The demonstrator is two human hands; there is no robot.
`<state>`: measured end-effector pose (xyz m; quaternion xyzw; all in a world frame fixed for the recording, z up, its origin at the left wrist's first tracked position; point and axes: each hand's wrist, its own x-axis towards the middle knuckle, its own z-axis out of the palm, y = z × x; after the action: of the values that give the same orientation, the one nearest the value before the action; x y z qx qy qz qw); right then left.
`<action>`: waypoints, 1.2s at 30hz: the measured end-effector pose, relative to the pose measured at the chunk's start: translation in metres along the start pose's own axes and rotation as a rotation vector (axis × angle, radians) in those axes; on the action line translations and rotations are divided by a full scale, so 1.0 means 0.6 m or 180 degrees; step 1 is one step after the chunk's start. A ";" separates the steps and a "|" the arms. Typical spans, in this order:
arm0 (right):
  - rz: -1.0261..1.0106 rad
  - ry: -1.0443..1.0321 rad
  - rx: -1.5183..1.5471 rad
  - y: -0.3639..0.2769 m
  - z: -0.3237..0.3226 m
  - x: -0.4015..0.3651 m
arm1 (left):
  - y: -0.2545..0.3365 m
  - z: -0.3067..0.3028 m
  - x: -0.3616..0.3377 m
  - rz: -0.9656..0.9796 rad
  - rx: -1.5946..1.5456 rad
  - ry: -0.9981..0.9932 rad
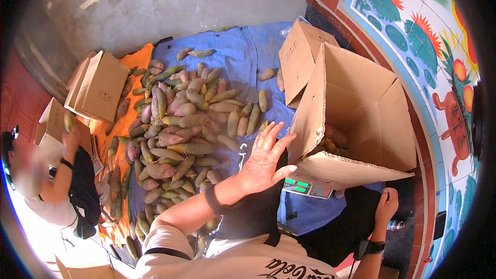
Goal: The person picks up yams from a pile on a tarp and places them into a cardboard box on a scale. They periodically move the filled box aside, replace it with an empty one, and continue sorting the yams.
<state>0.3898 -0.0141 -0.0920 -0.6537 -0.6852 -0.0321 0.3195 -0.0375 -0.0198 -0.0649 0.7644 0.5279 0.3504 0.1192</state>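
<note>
My left hand (264,161) is held up with its fingers spread and nothing in it, beside the near left edge of an open cardboard box (361,103). Several root vegetables (337,137) that look like radishes lie inside this box. Under its near edge shows a scale (308,189) with lit green displays. A large heap of green and pinkish radishes (181,124) spreads to the left of my hand. At the lower right, my right hand (386,206) rests against my dark trousers with its fingers curled in; no object shows in it.
Blue sheeting (243,46) and an orange sheet (138,62) lie under the heap. Another box (305,46) stands behind the open one. At the left, a co-worker (57,191) holds a radish (68,121) near more boxes (101,85). A painted tile wall (413,46) curves along the right.
</note>
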 end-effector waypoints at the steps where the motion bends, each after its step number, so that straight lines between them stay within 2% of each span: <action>1: -0.0071 0.0036 0.0014 0.003 0.001 0.000 | -0.002 -0.002 0.000 -0.0003 -0.0021 -0.0034; 5: -0.0031 0.0019 -0.0003 -0.001 0.001 -0.001 | -0.014 -0.025 -0.005 -0.0071 -0.0015 -0.0162; 11: 0.0056 0.0128 0.0069 0.002 0.005 -0.003 | -0.017 -0.060 -0.010 -0.0045 0.0625 -0.0273; 15: 0.0026 0.0130 -0.0044 -0.001 0.002 -0.002 | -0.017 -0.054 -0.018 -0.0024 0.1187 -0.0706; 21: 0.0222 0.0276 0.0021 -0.011 -0.004 -0.005 | -0.019 -0.065 -0.023 -0.0168 0.1285 -0.0946; 36: 0.0073 0.0768 0.0266 0.010 -0.015 -0.016 | -0.012 -0.023 -0.010 -0.0040 0.1300 -0.0875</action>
<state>0.3982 -0.0255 -0.0919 -0.6390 -0.6350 -0.0783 0.4270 -0.0530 -0.0247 -0.0610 0.8099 0.5713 0.1284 0.0351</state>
